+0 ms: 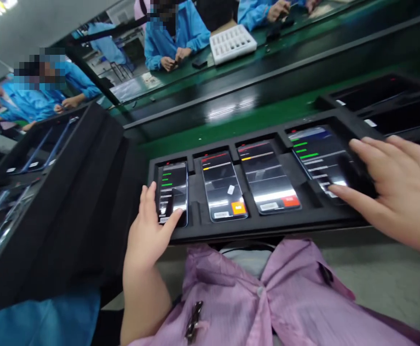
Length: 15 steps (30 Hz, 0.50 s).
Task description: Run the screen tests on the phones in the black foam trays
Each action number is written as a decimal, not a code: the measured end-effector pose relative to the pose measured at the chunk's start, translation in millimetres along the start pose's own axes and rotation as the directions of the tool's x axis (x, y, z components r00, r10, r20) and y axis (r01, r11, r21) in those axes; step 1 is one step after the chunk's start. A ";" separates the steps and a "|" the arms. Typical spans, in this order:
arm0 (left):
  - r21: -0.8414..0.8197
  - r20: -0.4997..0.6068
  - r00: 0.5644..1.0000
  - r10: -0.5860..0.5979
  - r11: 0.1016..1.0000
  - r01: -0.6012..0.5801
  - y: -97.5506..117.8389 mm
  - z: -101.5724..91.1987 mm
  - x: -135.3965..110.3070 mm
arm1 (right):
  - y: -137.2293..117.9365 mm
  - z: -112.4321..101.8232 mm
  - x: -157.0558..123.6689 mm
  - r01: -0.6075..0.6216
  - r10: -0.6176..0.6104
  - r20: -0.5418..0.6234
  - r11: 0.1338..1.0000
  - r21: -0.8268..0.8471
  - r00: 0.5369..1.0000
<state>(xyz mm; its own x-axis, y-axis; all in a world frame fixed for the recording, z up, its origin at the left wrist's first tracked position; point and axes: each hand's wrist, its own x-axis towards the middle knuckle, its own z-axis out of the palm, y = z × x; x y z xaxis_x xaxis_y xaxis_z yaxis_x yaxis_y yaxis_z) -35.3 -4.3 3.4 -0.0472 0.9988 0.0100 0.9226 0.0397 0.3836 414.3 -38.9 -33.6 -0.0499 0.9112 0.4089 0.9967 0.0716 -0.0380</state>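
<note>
A black tray (260,222) lies in front of me with several lit phones in its slots. My left hand (150,230) rests at the tray's left end, fingers beside the leftmost phone (172,192) and thumb touching its lower edge. My right hand (390,190) is spread flat over the rightmost phone (316,156), a fingertip touching the lower part of its screen. Between them lie a phone with an orange button (223,185) and a phone with a red button (267,175). Neither hand holds anything.
A stack of black trays (61,202) with phones stands at my left. Another black tray (383,98) lies at the far right. Beyond runs a green conveyor belt (238,120); people in blue coats work across it by a white tray (232,43).
</note>
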 end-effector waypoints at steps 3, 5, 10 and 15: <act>0.042 0.044 0.998 -0.053 0.998 0.051 2.5 -2.0 -0.3 | -1.6 0.0 1.6 0.019 -0.019 0.021 0.999 0.026 1.000; 0.041 0.040 0.998 -0.051 0.998 0.049 1.7 -1.8 -0.8 | 0.8 0.3 1.9 0.004 -0.005 0.053 1.000 0.018 0.999; -0.046 -0.067 0.997 0.036 0.998 -0.039 -7.3 4.6 -2.4 | -0.1 -2.3 4.1 -0.054 0.059 0.099 0.997 -0.051 0.993; -0.075 -0.092 0.995 0.033 0.996 -0.040 -9.6 7.1 -3.5 | -10.0 -9.3 8.0 -0.163 0.168 0.148 0.985 -0.047 0.975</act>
<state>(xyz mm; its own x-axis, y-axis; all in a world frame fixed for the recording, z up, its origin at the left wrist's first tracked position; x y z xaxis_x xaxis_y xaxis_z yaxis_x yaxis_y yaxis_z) -41.3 -7.9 -6.9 -0.0517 0.9929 0.1074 0.8926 -0.0023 0.4508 404.5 -36.1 -21.5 0.1097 0.9601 0.2573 0.9934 -0.0971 -0.0611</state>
